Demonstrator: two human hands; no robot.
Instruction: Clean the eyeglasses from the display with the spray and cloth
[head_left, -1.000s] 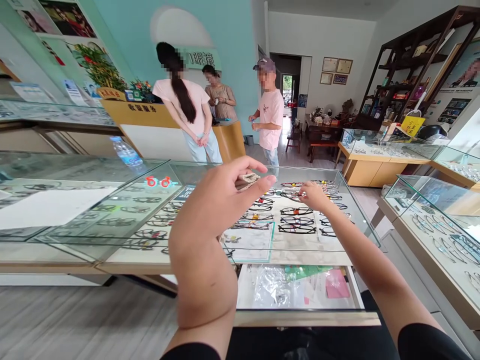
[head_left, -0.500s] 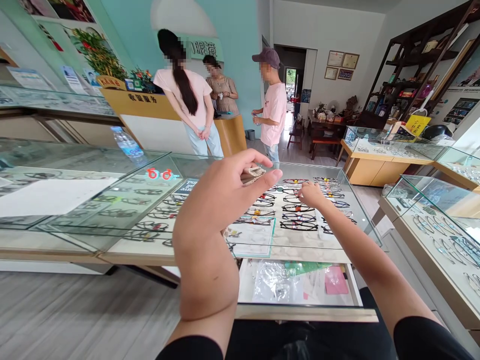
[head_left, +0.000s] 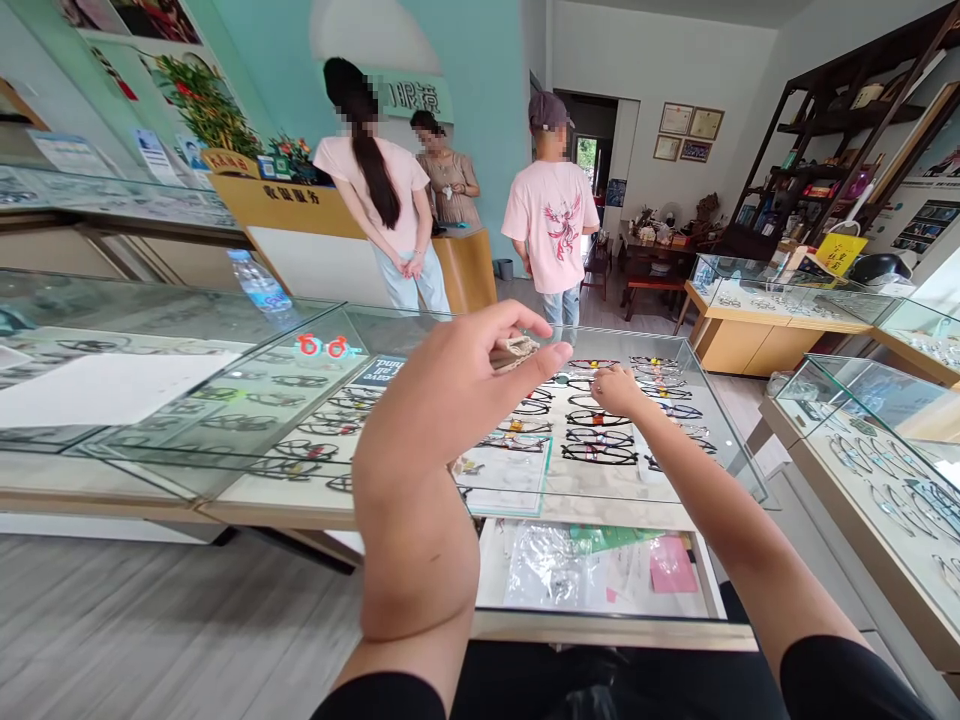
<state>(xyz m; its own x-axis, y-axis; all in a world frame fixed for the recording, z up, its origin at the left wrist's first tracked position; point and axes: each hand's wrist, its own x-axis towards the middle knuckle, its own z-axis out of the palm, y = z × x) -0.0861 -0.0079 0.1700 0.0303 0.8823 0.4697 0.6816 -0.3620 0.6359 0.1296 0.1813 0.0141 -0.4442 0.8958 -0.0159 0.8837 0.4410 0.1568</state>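
My left hand (head_left: 480, 370) is raised large in front of me, fingers curled round a crumpled beige cloth (head_left: 514, 350) that shows between thumb and forefinger. Further out, my right hand (head_left: 615, 390) reaches over the rows of eyeglasses in the display case. Its fingers are closed at the end of a dark-rimmed pair of eyeglasses (head_left: 574, 381); the exact grip is too small to see. More eyeglasses (head_left: 598, 455) lie in rows below that hand. Part of the case is hidden behind my left hand and forearm.
Below the glass case (head_left: 420, 497), an open drawer (head_left: 600, 628) holds clear plastic bags and a pink pad (head_left: 673, 565). A water bottle (head_left: 259, 283) and white paper (head_left: 97, 385) rest on the glass at left. Several people stand beyond, around a counter (head_left: 465, 270).
The person in the cap has turned their back to me. Both my hands stay almost where they were; my right hand shifts very slightly. The view moves a little.
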